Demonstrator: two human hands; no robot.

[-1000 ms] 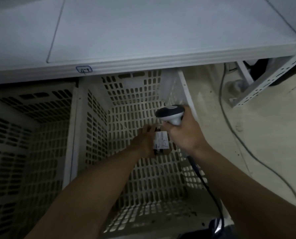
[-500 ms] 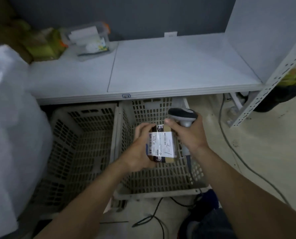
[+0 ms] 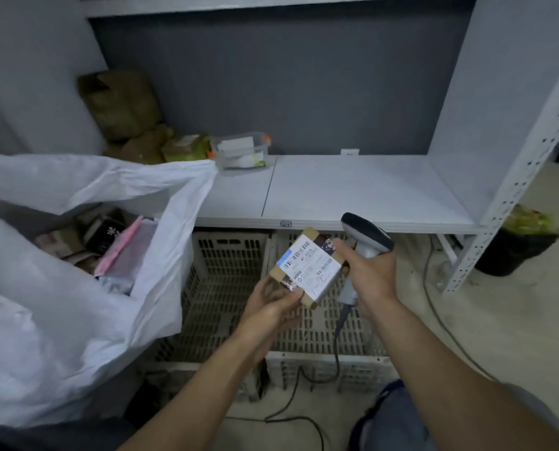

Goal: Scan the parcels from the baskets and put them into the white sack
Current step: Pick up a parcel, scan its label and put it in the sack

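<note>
Since half a second ago the parcel (image 3: 309, 266) has been turned from upright to corner-up, and it is now held by the left hand (image 3: 273, 304) from below and to the left rather than from the side. The fingers are curled up around its lower-left corner, with the thumb pressed near the bottom edge of the label. The right hand (image 3: 369, 275) is closed around the handle of the scanner (image 3: 367, 234), and a fingertip is laid against the parcel's upper-right edge.

The parcel is held just below the front edge of the shelf (image 3: 353, 190). Its labelled face is turned up toward the camera and one corner points at that edge. The outline is nearly square; the slightly longer sides appear to run from lower left to upper right, and the barcodes run the same way.

The scanner head is seen just beneath the shelf edge, with its cable (image 3: 336, 340) trailing down. Under the shelf, two perforated baskets (image 3: 226, 288) are set side by side. Left of the shelf, the white sack (image 3: 76, 304) is open, and parcels can be seen inside. On the shelf, at its back left, a clear plastic box (image 3: 240, 151) is placed.
</note>
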